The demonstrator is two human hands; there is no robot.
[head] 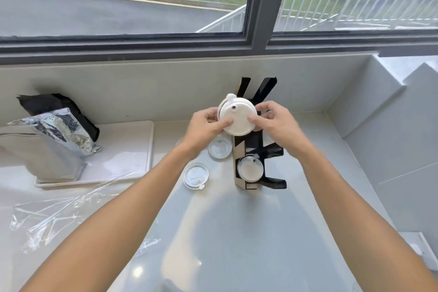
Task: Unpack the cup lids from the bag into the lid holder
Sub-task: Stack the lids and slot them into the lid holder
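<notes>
A stack of white cup lids (237, 116) is held above the black lid holder (258, 147), which stands on the counter near the back wall. My left hand (206, 129) grips the stack's left side and my right hand (277, 123) grips its right side. More lids (250, 168) sit inside the holder's near compartment. Two clear lids (220, 148) (196, 176) lie flat on the counter to the left of the holder. The empty clear plastic bag (59, 216) lies crumpled at the left.
A silver foil pouch (64, 133) and a black pouch (59, 104) lean on a white tray (132, 149) at the left. A window runs along the back wall. A white wall block (379, 95) closes off the right side.
</notes>
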